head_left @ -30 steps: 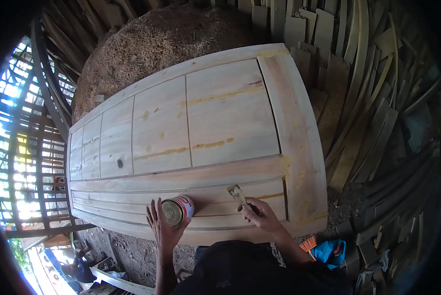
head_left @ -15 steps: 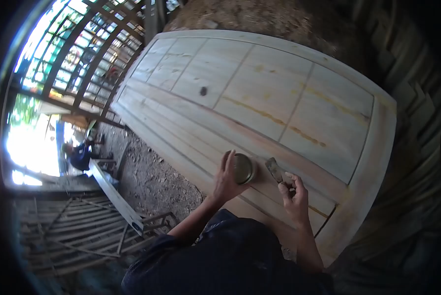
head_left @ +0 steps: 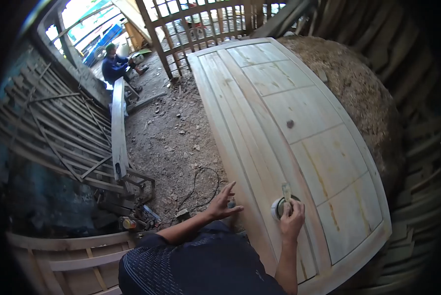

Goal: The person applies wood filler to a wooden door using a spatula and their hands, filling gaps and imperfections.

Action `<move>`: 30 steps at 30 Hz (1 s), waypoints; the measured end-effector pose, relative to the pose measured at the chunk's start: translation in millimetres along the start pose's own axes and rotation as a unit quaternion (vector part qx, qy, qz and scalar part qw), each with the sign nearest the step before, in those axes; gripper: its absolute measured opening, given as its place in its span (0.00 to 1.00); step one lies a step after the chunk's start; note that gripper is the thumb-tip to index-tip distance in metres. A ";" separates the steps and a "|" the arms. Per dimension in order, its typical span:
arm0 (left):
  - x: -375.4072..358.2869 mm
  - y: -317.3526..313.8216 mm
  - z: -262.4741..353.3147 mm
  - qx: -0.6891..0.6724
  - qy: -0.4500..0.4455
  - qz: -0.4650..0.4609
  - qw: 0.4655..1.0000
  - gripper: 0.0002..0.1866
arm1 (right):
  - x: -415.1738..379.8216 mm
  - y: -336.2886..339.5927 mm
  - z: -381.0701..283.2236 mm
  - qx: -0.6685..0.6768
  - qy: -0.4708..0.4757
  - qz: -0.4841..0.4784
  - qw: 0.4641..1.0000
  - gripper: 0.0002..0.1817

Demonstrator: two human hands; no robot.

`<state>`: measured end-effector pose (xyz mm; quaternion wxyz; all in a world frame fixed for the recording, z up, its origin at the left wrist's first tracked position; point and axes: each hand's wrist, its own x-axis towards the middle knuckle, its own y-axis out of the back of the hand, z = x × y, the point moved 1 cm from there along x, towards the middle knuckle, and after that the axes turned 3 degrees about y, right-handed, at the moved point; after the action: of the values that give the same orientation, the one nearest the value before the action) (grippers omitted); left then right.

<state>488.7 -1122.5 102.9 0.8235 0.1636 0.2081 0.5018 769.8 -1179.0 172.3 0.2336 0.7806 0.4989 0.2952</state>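
Note:
A large pale wooden panel door point(head_left: 304, 105) lies flat in front of me, with yellowish streaks on its panels and a dark spot near the middle. My right hand point(head_left: 292, 219) pinches a small flat scraper point(head_left: 286, 190) above a round tin point(head_left: 275, 210) that stands on the door. The hand partly covers the tin. My left hand point(head_left: 223, 203) is empty, its fingers spread, over the door's left edge, apart from the tin.
A seated person point(head_left: 113, 66) in dark blue is at the back left, beside a long plank point(head_left: 118, 128). A slatted fence point(head_left: 205, 24) stands behind. A cable point(head_left: 216, 184) lies on the dirt floor; another wooden frame point(head_left: 83, 264) is at lower left.
The view has swung left. My left hand has let go of the tin and moved away from it. My right hand has brought the scraper over the tin.

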 end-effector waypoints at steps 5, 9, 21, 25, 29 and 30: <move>-6.9 37.4 -50.2 -0.095 0.058 0.113 0.987 0.57 | 7.8 -9.8 8.1 -0.128 0.017 0.042 0.991 0.12; 4.1 97.0 -77.3 -0.134 0.091 0.101 0.982 0.54 | 14.0 -14.9 3.5 -0.163 -0.067 0.033 0.984 0.14; 82.3 386.9 -183.2 -0.101 0.108 0.232 0.961 0.47 | 169.9 -172.5 -184.8 -0.059 -0.004 0.108 0.992 0.13; 113.8 452.1 -197.7 -0.115 0.093 0.291 0.945 0.44 | 223.4 -246.1 -230.3 -0.071 0.071 0.004 0.995 0.14; 161.8 485.8 -223.1 -0.152 0.121 0.276 0.941 0.43 | 276.8 -305.9 -254.1 -0.069 0.082 -0.037 0.994 0.15; 175.2 495.2 -228.8 -0.157 0.118 0.266 0.944 0.43 | 292.2 -321.6 -258.0 -0.057 0.078 -0.051 0.994 0.16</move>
<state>69.0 -732.5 111.9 0.6449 0.0215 0.1717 0.7445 480.4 -766.6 211.7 0.2522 0.7144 0.5371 0.3709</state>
